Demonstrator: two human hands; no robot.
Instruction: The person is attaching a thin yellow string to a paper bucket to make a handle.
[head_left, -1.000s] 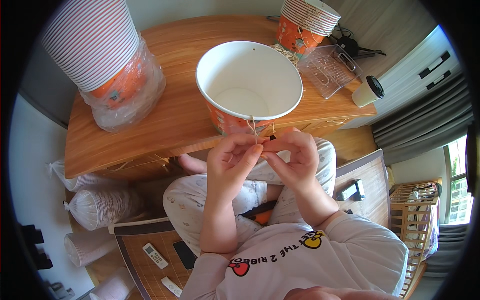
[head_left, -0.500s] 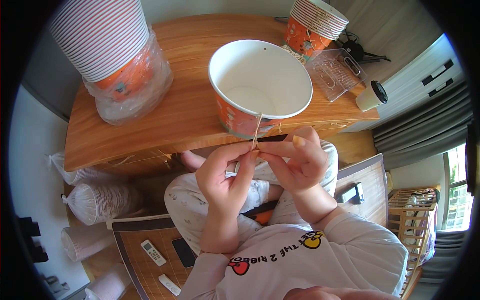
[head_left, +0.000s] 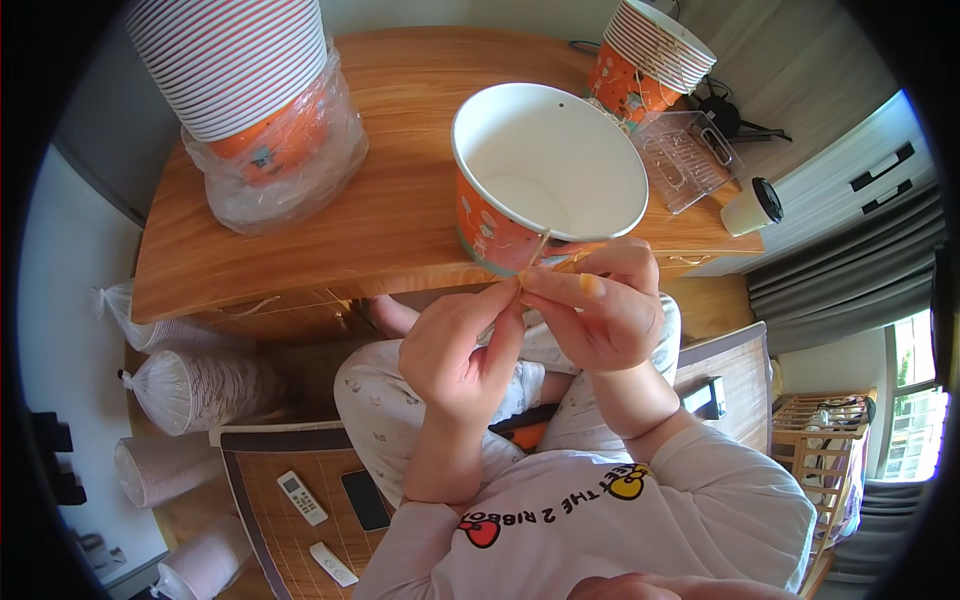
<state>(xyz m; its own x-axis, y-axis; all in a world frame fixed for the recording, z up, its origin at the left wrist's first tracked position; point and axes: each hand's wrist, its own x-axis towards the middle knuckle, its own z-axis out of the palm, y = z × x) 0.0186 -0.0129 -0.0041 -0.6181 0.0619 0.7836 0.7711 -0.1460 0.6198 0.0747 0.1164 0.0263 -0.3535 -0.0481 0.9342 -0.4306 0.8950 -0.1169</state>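
Observation:
A large white-lined paper bucket (head_left: 485, 225) with an orange printed outside stands at the near edge of the wooden table. From the near side of its rim comes a thin beige string (head_left: 541, 246). My left hand (head_left: 455, 345) pinches this string between thumb and forefinger just below the rim. Fingertips of my right hand (head_left: 608, 312) meet the left ones there, also closed on the string. Its end is hidden by the fingers. One small dark hole shows in the bucket's far wall.
A tall bucket stack (head_left: 255, 90) in clear plastic stands at left on the table (head_left: 400, 110). Farther right are a smaller strung stack (head_left: 640, 85), a clear plastic tray (head_left: 685, 165) and a lidded cup (head_left: 752, 207). Bagged stacks (head_left: 190, 390) lie on the floor at left.
Both hands have come closer to the bucket's rim, and less string shows between rim and fingers. The view has shifted slightly, so the table's things appear farther right.

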